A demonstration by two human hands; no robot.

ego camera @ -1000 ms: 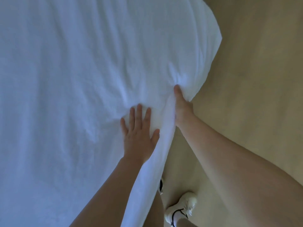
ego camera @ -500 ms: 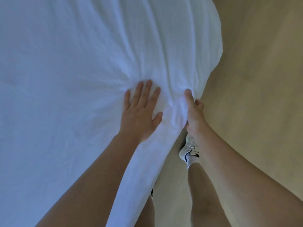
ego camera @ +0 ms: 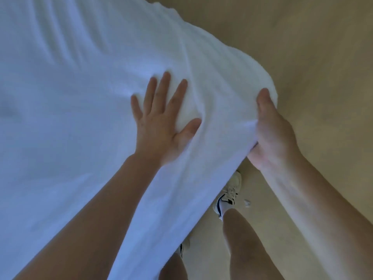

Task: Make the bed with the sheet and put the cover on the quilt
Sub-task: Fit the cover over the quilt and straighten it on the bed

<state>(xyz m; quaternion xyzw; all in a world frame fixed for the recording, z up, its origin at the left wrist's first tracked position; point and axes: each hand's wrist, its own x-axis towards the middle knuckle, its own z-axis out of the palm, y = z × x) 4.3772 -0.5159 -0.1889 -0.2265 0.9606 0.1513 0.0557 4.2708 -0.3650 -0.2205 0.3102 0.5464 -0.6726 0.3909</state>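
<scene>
**Bed corner over smooth beige floor (ego camera: 312, 47): two hands on white bedding fabric (ego camera: 80, 98)**

Floor fills the view from 12 o'clock round to 4 o'clock. The softly creased white bedding fabric covers the rest, from 6 o'clock through 9 to 12 o'clock. It ends in a puffy, rounded corner at about 2 o'clock from centre. Whether this cloth is the sheet or the quilt cover cannot be told.

The left hand (ego camera: 161, 126) lies palm-down on the fabric just left of centre. Its fingers (ego camera: 161, 91) are straight and spread apart, pointing to 12 o'clock, with the thumb out toward 3 o'clock. Long folds run from beside the thumb toward 12 o'clock.

The right hand (ego camera: 272, 136) sits at 3 o'clock from the left hand, on the fabric's edge just below the rounded corner. Its thumb lies along the top of the edge and points to 12 o'clock. A bunch of cloth is clamped between thumb and palm, and the other fingers are mostly hidden under it. The two hands are near each other but apart, with a ridge of fabric between them.

At 6 o'clock a white trainer with a dark side mark (ego camera: 230, 196) stands on the floor just beside the hanging edge. A second shoe (ego camera: 184, 247) is partly hidden by that edge.
</scene>
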